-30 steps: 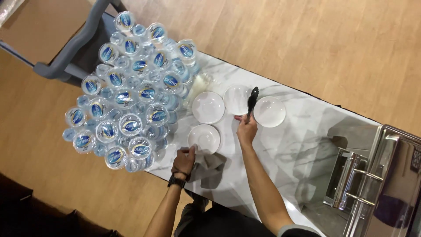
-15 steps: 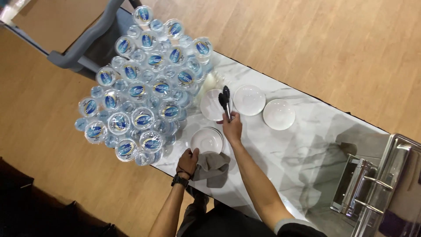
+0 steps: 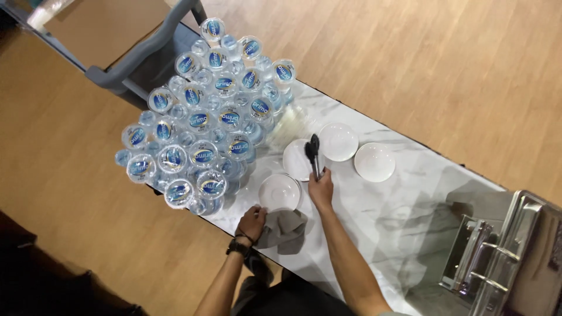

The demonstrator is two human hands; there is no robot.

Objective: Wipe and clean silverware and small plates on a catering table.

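My right hand [image 3: 321,190] grips black tongs [image 3: 314,153] whose tips hover over a white saucer [image 3: 296,161] on the marble table [image 3: 380,205]. My left hand [image 3: 252,223], with a dark watch on its wrist, rests on a grey cloth [image 3: 284,227] at the table's near edge. Just above the cloth sits a small stack of white saucers [image 3: 278,192]. Two more white saucers lie farther along, one [image 3: 338,141] beside the tongs and one [image 3: 374,162] to its right.
A tall pile of several stacked water cups with blue lids [image 3: 208,117] fills the table's left end. A grey cart [image 3: 134,55] stands behind it on the wood floor. A steel chafing dish [image 3: 509,257] occupies the right end.
My right hand has swung the tongs left, from between the two right saucers to over the left one. The left hand stays on the cloth. The view has shifted.
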